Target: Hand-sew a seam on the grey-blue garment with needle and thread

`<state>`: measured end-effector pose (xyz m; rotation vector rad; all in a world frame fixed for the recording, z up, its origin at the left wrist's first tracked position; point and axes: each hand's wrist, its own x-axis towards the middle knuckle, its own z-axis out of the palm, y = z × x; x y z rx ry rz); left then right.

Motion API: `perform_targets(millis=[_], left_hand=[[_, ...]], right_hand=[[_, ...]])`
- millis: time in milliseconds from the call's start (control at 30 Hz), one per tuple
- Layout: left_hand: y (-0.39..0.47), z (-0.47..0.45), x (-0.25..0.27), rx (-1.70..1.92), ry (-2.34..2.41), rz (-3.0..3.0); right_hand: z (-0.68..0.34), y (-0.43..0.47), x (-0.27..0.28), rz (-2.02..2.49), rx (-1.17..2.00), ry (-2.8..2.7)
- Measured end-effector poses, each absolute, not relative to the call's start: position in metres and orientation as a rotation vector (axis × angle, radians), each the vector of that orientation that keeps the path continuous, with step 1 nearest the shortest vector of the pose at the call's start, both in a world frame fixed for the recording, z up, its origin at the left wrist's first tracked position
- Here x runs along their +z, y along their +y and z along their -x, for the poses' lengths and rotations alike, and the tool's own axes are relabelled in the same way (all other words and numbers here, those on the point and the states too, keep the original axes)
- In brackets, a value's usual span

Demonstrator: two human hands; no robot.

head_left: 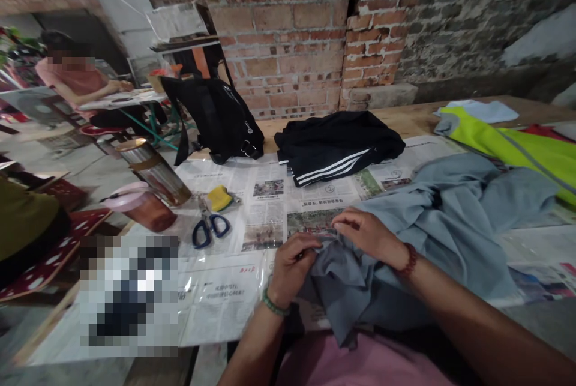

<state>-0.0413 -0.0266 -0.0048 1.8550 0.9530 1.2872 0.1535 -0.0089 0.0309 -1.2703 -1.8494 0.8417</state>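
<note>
A large piece of grey cloth [454,218] spreads over the newspaper-covered table and hangs down toward my lap. My left hand [294,263], with a green bead bracelet at the wrist, is closed on a bunched edge of it. Just to the right, my right hand [371,235] has a red bead bracelet and rests over the cloth. Its thumb and forefinger are pinched together near the left fingertips; what lies between them is too small to make out. Blue-handled scissors [209,227] and a yellow sponge-like piece [219,198] lie left of my hands.
Newspaper [225,296] under clear plastic covers the table. A dark striped garment [337,146], black backpack [220,119] and hi-vis yellow garment [517,146] are farther back. A steel flask [155,173] and pinkish cup [144,206] stand left. Another person [74,80] sits at a far table.
</note>
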Motion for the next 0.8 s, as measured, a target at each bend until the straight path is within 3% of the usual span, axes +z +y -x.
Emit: perform_targets(millis=[133, 300, 500, 800], left_hand=[[-0.027, 0.042, -0.008, 1.259, 0.982, -1.744], [-0.028, 0.039, -0.009, 1.212, 1.086, -1.420], [-0.026, 0.035, -0.003, 1.036, 0.964, -0.931], [-0.026, 0.037, -0.006, 1.009, 0.963, -0.852]], right_hand=[[-0.142, -0.003, 0.020, 1.145, 1.321, -1.773], [-0.133, -0.005, 0.017, 1.122, 1.548, -1.526], [-0.127, -0.004, 0.013, 1.048, 1.623, -1.236], [-0.120, -0.005, 0.006, 1.104, 1.706, -1.044]])
